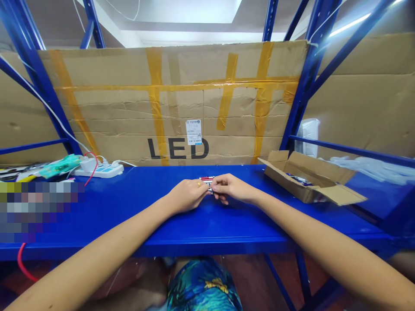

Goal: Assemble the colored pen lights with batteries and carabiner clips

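Note:
Both my hands meet at the middle of the blue shelf top (207, 224). My left hand (188, 194), with a ring on one finger, is curled closed. My right hand (231, 187) is closed too, its fingertips pinching. Between them they hold a small red, white and silver object (206, 179), mostly hidden by the fingers; I cannot tell what it is.
An open cardboard box (311, 181) with small dark items inside lies at the right. A white power strip (100, 171) with cables sits at the left, beside green packaging (61, 166). A taped cardboard sheet marked LED (178, 108) forms the back wall. Blue rack posts stand on both sides.

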A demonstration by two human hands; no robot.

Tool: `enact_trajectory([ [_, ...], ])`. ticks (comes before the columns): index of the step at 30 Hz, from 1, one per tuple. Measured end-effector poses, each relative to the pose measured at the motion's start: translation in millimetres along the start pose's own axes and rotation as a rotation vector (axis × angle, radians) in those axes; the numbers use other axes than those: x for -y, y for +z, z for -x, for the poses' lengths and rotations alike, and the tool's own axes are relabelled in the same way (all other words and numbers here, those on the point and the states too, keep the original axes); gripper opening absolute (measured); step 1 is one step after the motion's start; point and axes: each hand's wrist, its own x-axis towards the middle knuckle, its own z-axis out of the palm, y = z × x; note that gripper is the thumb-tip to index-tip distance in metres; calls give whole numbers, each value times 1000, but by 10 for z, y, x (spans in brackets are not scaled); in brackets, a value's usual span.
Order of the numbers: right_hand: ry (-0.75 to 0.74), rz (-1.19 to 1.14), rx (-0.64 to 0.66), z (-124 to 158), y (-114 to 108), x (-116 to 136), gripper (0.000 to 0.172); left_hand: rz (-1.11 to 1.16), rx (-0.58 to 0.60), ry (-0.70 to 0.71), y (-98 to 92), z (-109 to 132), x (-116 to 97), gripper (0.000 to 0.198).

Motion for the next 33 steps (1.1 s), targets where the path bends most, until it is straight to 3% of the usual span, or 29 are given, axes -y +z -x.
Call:
enact_trajectory([
  [12,12,-148,-63,-46,9,-22,30,564,-122,-297,-24,-107,-84,14],
  [15,-76,83,-199,-53,-75,-4,26,705,-208,-468,-45,-149,-90,11],
  [17,-168,363,-383,-40,-193,8,22,795,-283,-601,-64,-160,-67,13],
  [19,-173,638,-482,-9,-328,17,19,874,-362,-703,-83,-160,-22,15],
  [22,-100,899,-416,54,-477,3,17,949,-471,-796,-102,-152,66,14],
  [26,-25,980,-273,94,-508,-84,11,1148,-569,-865,-80,-145,165,10],
  [29,-24,962,-225,81,-474,-155,9,1364,-561,-907,-47,-147,183,13],
  [33,-34,949,-155,61,-434,-198,9,1467,-498,-925,-52,-165,140,16],
])
